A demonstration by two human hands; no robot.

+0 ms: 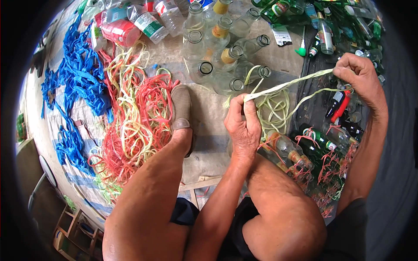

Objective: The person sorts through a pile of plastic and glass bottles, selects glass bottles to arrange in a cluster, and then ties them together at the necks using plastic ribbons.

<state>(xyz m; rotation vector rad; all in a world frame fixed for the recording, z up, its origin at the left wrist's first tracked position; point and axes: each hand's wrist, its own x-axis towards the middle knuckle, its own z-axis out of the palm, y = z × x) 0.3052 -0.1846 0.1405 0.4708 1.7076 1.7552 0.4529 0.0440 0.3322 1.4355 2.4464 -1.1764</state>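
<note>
Between my two hands runs a pale yellow-green strip of plastic twine (pixel 294 82), pulled taut and slightly twisted. My left hand (pixel 244 126) pinches one part of it between thumb and fingers, just in front of the clear glass bottles (pixel 224 80). Farther right and a little higher, my right hand (pixel 362 80) has its fingers closed on the other stretch. A slack strand hangs from near the right hand toward a loose coil of the same twine (pixel 274 111) beside my left hand. Another bit of twine loops near a bottle mouth at the front of the cluster.
Tangled red and yellow twine (pixel 139 117) lies left of my shoe (pixel 181 106), with blue strips (pixel 85 87) beyond. Plastic bottles (pixel 150 26) sit at the back left. Green bottles (pixel 283 8) fill the back right. Bottles tied with red twine (pixel 289 150) lie by my right knee.
</note>
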